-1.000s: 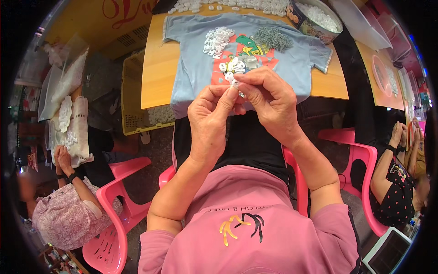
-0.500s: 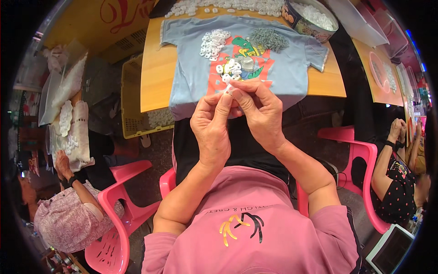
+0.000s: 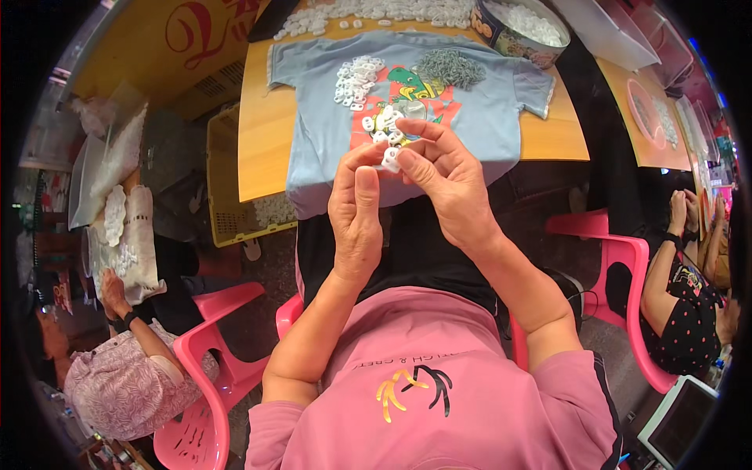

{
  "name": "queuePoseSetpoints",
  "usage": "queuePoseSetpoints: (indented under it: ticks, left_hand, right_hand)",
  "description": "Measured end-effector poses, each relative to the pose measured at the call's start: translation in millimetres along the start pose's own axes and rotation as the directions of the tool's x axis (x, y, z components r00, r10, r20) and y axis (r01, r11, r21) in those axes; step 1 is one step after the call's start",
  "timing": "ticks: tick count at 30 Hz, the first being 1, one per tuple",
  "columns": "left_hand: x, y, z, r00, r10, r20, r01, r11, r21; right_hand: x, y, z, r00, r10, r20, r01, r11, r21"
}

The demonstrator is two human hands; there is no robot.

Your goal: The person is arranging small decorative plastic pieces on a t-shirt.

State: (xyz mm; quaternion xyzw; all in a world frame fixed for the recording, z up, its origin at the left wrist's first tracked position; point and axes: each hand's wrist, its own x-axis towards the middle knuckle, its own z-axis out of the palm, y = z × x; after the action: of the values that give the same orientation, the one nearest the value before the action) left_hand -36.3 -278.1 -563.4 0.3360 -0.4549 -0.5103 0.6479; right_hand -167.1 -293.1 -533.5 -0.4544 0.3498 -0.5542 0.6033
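Observation:
Above the near edge of a light blue printed T-shirt (image 3: pixel 486 125), my right hand (image 3: pixel 458 188) pinches a small white plastic piece (image 3: pixel 391 160) between thumb and fingers. My left hand (image 3: pixel 356 215) is beside it, thumb apart from the extended fingers, fingertips close to the piece; no object shows in it. Just beyond my fingertips lies a loose cluster of white oval pieces (image 3: pixel 384 120) with dark holes. Farther left on the shirt is a heap of similar white pieces (image 3: pixel 358 81). A pile of small grey metal parts (image 3: pixel 452 68) lies to the right.
Many white pieces (image 3: pixel 384 9) cover the table's far edge beside a round tin (image 3: pixel 533 47) full of them. A yellow crate (image 3: pixel 227 188) stands at left below the wooden table (image 3: pixel 262 149). Co-workers sit on both sides in pink chairs (image 3: pixel 207 376).
My left hand has come away from the pinched piece, and its thumb and fingers have spread. My right hand still holds the white piece. The whole view has shifted slightly.

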Motion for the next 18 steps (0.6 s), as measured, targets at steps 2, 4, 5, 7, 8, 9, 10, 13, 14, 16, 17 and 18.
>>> queuePoseSetpoints:
  ticks: [2,4,5,7,8,9,10,13,14,16,17,18]
  left_hand:
    - [1,-3,-6,0.991,0.058,0.119,-0.066,0.996,0.063]
    - [-1,0,-3,0.988,0.057,0.143,-0.064,0.997,0.048]
    - [-1,2,-2,0.985,0.056,0.166,-0.062,0.998,0.032]
    - [1,4,-3,0.98,0.083,0.182,-0.087,0.996,0.014]
    - [0,7,-4,0.978,0.033,0.206,-0.033,0.999,-0.004]
    - [0,11,-5,0.973,-0.015,0.229,0.02,1.0,-0.019]
    - [0,12,-3,0.979,0.015,0.203,-0.006,0.999,-0.048]
    - [2,11,-5,0.973,0.099,0.21,-0.109,0.993,0.039]
    - [1,11,-3,0.98,0.105,0.168,-0.113,0.993,0.037]
    - [-1,10,-4,0.981,0.108,0.161,-0.117,0.992,0.045]
    - [-1,9,-5,0.982,0.106,0.156,-0.116,0.992,0.053]
    - [-2,9,-4,0.984,0.104,0.143,-0.111,0.993,0.04]
  right_hand:
    - [-1,2,0,0.999,0.018,0.035,-0.02,0.999,0.044]
    - [-4,2,2,0.984,0.122,0.127,-0.153,0.95,0.272]
    - [-5,0,4,0.984,0.121,0.13,-0.153,0.95,0.272]
    - [-9,-5,12,0.977,0.183,0.11,-0.211,0.899,0.383]
    - [-11,-6,14,0.977,0.18,0.117,-0.212,0.899,0.383]
    - [-13,-6,15,0.975,0.183,0.122,-0.217,0.886,0.41]
    - [-14,-7,17,0.974,0.185,0.128,-0.223,0.871,0.437]
    - [-16,-3,19,0.979,0.17,0.114,-0.204,0.854,0.479]
    - [-17,-2,20,0.979,0.167,0.12,-0.204,0.855,0.477]
    - [-19,0,22,0.981,0.158,0.109,-0.192,0.833,0.52]
    - [-20,1,23,0.981,0.156,0.113,-0.192,0.833,0.519]
    - [-22,2,25,0.981,0.17,0.089,-0.192,0.835,0.515]
